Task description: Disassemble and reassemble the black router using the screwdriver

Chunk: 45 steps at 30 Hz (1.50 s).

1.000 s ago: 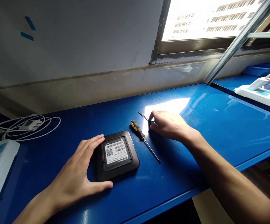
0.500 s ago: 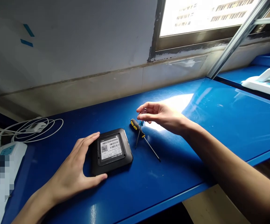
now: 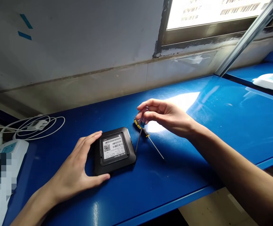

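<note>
A flat black square box with rounded corners, looking like a set-top box [image 3: 117, 165], lies on the blue table, its white label with barcodes facing up. My left hand [image 3: 79, 166] grips it from the left, fingers along the far side and thumb at the near edge. Between the fingertips of my right hand [image 3: 162, 114] is a small screwdriver [image 3: 143, 123] with a clear and blue handle, pointing downward. Its tip sits by the box's right edge; whether it touches cannot be told. Behind it a yellow-and-black screwdriver [image 3: 156, 147] rests on the table, partly covered by the right hand.
On the left, a coiled white cable with an adapter [image 3: 37, 125] lies beyond a white power strip [image 3: 16, 157]. A metal post [image 3: 247, 39] stands at the back right, with a white device [image 3: 271, 80] past it. The wall [image 3: 79, 44] bounds the table behind.
The small screwdriver's tip has come closer to the box's right edge, and my right fingers now wrap further round its handle. My left hand stays on the box. The view has shifted slightly.
</note>
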Tool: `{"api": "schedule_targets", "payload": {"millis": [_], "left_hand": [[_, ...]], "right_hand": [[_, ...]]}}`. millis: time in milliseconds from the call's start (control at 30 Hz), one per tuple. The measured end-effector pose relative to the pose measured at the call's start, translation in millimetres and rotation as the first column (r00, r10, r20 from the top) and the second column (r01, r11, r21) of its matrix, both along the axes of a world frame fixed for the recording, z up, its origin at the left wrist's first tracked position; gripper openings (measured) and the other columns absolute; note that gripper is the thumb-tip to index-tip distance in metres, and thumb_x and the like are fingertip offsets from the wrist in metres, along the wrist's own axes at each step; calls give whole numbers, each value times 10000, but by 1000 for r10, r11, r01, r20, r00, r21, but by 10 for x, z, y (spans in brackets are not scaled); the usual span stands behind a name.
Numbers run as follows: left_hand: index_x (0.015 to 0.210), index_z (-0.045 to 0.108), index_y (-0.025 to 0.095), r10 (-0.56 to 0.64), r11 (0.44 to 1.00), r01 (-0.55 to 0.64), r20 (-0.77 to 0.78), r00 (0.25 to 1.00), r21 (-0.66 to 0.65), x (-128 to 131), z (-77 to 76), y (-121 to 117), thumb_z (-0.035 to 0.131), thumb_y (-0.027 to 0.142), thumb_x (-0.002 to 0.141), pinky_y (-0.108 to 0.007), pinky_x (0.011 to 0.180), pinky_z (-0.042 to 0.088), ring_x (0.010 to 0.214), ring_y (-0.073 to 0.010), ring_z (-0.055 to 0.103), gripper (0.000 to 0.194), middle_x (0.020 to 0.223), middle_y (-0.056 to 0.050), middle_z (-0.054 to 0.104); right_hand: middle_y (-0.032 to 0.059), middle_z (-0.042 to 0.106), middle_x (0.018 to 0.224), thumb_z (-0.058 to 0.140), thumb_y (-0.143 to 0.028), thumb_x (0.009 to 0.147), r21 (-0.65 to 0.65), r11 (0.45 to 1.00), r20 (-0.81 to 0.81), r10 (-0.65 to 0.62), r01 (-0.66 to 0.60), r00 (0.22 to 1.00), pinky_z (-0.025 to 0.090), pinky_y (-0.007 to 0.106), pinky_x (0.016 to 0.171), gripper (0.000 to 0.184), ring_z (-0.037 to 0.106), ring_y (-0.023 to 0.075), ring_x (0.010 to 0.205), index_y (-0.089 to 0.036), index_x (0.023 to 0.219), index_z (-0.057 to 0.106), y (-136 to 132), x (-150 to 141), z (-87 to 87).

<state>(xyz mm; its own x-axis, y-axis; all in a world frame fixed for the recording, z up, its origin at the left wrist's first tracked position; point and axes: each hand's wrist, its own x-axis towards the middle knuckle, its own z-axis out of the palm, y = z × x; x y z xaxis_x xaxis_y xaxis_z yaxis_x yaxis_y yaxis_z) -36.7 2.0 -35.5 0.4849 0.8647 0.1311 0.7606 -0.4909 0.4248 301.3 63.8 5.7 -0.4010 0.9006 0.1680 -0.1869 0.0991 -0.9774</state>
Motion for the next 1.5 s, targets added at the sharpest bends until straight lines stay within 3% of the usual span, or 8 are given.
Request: {"api": "schedule_targets", "payload": {"millis": [300, 633, 933, 1100, 1200, 1333, 1500], "left_hand": [[1611, 259, 357, 4, 1000, -4, -3, 1000, 16, 10, 1, -1, 824, 593, 790, -627, 1175, 459, 1457, -407, 471, 1024, 1605, -105, 443], [1607, 268, 346, 10, 999, -11, 2, 1000, 38, 23, -6, 3, 855, 540, 750, -618, 1159, 477, 1418, -399, 498, 1057, 1566, -105, 481], [1583, 269, 339, 5, 1000, -5, 12, 1000, 6, 55, 2, 9, 850, 529, 763, -617, 1167, 460, 1411, -396, 484, 1023, 1541, -111, 470], [1579, 253, 365, -9, 999, 10, 15, 1000, -40, 42, 29, -2, 856, 493, 758, -614, 1149, 476, 1388, -400, 499, 1027, 1515, -106, 475], [1580, 249, 377, -7, 999, 8, 17, 1000, -48, 25, 39, -11, 859, 474, 748, -605, 1131, 495, 1367, -399, 519, 1035, 1492, -98, 493], [1588, 247, 382, 5, 999, -4, 17, 1000, -55, 13, 42, -11, 852, 488, 755, -596, 1100, 523, 1344, -400, 539, 1035, 1475, -95, 510], [1587, 237, 397, 18, 996, -16, 22, 1000, -88, 16, 33, -4, 845, 493, 764, -583, 1073, 548, 1347, -392, 537, 1027, 1486, -92, 497]], "right_hand": [[16, 811, 1141, 717, -184, 957, 275, 955, 124, 80, -112, 989, 626, 283, 931, 155, 764, 151, 1090, -221, 1108, 716, -165, 26, 173], [-11, 783, 885, 742, -248, 925, 425, 905, 407, -164, -28, 899, 610, 257, 670, 53, 747, 144, 770, -222, 967, 725, -363, 1, 383], [-22, 814, 863, 695, -172, 921, 458, 877, 601, -186, -144, 778, 609, 255, 655, 99, 778, 161, 747, -255, 943, 745, -375, -32, 583], [1, 826, 858, 757, -233, 904, 492, 864, 636, -272, -108, 722, 599, 299, 654, 45, 779, 182, 731, -247, 939, 781, -359, 162, 382], [16, 829, 840, 767, -349, 923, 516, 856, 583, -321, -35, 747, 618, 315, 678, 116, 795, 199, 744, -238, 957, 769, -516, 362, 139], [-4, 822, 898, 768, -335, 928, 545, 838, 631, -387, -29, 672, 634, 273, 682, 106, 795, 170, 766, -251, 935, 703, -813, 546, -113], [2, 798, 914, 734, -332, 954, 638, 770, 615, -492, -23, 616, 644, 271, 672, 106, 784, 163, 776, -253, 974, 667, -938, 648, -211]]}}
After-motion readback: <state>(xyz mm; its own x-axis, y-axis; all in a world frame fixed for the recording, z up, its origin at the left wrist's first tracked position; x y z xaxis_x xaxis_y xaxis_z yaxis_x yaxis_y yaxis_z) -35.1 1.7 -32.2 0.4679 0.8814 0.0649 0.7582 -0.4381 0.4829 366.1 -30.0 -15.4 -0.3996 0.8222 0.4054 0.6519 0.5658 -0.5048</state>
